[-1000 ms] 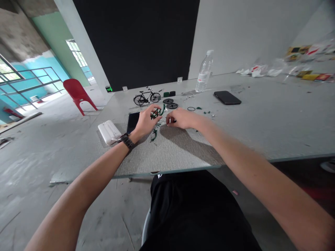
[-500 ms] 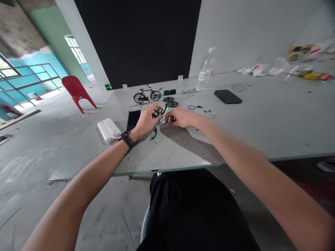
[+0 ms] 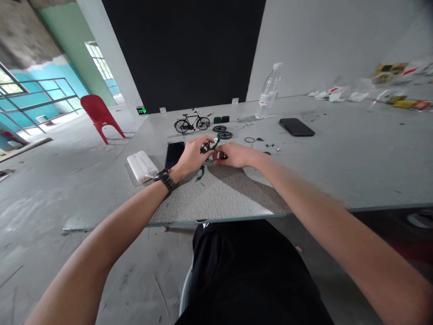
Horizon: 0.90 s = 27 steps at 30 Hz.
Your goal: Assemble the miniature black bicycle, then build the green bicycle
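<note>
My left hand [image 3: 195, 152], a dark watch on its wrist, is closed on a small green model bicycle frame [image 3: 215, 143]. Close beside it on the right, my right hand [image 3: 232, 154] has its fingers pinched together near the frame; what they hold, if anything, is hidden. A curved green part [image 3: 201, 173] lies on the table just below my left hand. Two black model wheels [image 3: 225, 135] rest beyond my hands. Farther back stands an assembled black model bicycle [image 3: 191, 122]. A thin black ring [image 3: 249, 140] and several tiny green pieces [image 3: 260, 139] lie to the right.
A dark phone [image 3: 174, 154] and a white case [image 3: 141, 166] lie left of my hands. Two small dark blocks [image 3: 221, 119] sit near the back. On the right are a clear water bottle [image 3: 267, 92], a black phone [image 3: 297, 127] and plastic bags [image 3: 338, 93]. A red chair [image 3: 99, 115] stands beyond the table [image 3: 355, 167].
The green frame has tilted slightly in my left hand, and my right fingers have come closer to it. The whole view has shifted a little.
</note>
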{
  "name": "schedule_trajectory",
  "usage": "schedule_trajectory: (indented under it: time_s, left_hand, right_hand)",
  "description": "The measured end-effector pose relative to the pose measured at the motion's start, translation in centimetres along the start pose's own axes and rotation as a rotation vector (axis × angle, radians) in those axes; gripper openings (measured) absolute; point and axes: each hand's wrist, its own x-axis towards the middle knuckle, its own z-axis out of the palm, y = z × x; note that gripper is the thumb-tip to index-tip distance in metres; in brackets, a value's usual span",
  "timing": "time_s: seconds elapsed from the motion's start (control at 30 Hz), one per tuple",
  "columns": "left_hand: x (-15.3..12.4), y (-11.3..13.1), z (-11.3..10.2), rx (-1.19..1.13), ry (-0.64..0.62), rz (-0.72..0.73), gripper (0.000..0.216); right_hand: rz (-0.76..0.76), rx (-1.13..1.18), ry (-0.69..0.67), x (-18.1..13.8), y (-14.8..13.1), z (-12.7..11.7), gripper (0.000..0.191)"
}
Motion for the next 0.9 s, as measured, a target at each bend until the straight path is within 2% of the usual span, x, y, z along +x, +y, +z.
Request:
schedule_trajectory:
  time_s: [0.43,0.9]
  left_hand:
    - [0.07,-0.13,0.09,-0.009,0.002,0.027,0.021]
    - [0.11,0.13,0.05,-0.001,-0.007,-0.017,0.019]
  right_hand:
    - [-0.017,0.039,-0.021,0.09,0.11,0.12,0.020]
    - [-0.006,0.023,-0.017,-0.07,-0.14,0.05,0.019]
